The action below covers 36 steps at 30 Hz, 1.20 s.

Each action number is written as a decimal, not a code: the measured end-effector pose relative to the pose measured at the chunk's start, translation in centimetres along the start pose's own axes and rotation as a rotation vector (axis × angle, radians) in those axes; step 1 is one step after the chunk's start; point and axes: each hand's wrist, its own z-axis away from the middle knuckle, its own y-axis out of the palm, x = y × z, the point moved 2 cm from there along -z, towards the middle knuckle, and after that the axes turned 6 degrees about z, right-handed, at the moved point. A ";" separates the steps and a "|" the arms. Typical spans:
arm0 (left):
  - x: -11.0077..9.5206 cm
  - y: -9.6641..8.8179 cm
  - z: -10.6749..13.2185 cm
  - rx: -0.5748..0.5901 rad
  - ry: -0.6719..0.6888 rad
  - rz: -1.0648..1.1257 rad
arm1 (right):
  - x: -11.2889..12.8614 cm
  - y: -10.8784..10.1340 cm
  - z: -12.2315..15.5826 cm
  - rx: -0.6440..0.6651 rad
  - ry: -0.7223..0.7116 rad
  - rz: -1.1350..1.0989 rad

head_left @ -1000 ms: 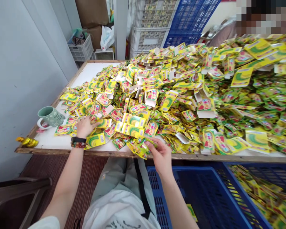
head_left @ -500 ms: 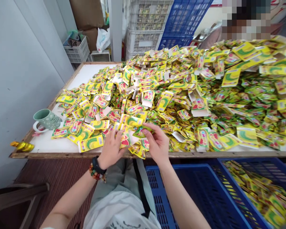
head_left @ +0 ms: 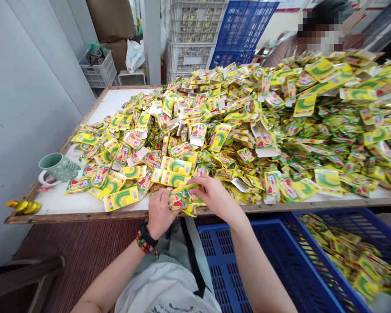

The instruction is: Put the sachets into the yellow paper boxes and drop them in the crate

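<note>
Two bare hands meet at the near edge of the table, and from where I stand both are closed on the same small bunch of yellow-and-green foil sachets. The left hand curls around the left end of the bunch, while the right hand presses its fingers over the right end. The bunch sits between them, just over the table's wooden edge.

Just left of the left hand lies a flat yellow card packet with a green arc and a barcode. A black wristband and a multicoloured beaded bracelet circle the left wrist. Beyond both hands, a great heap of yellow-and-green sachets and white-backed card packets spreads over the white board of the wood-rimmed table, its near edge almost touching the fingers.

Well left of the left hand stands a pale green dotted ceramic mug with a white handle, and past it, at the table's edge, sits a small gold foil-wrapped object. Below the right hand is a dark blue plastic crate, and further right a second blue crate holds loose sachets. Far beyond the hands, a co-worker's sleeve shows behind the heap.
</note>
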 end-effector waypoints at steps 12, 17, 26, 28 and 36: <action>0.5 0.8 1.1 -0.073 -0.075 0.056 | 1.2 4.5 2.2 -0.322 -0.086 0.136; 0.1 1.5 1.4 -0.039 -0.079 0.084 | 2.5 5.1 2.2 -0.198 -0.003 0.569; 0.6 2.2 2.4 -0.056 -0.096 0.199 | 3.2 5.9 2.0 -0.104 -0.471 0.519; 0.5 2.1 2.4 -0.075 -0.112 0.196 | 2.8 5.7 2.0 -0.114 -0.494 0.432; -0.1 1.8 2.3 -0.134 -0.184 0.178 | 1.9 8.0 3.4 -0.468 -0.165 0.169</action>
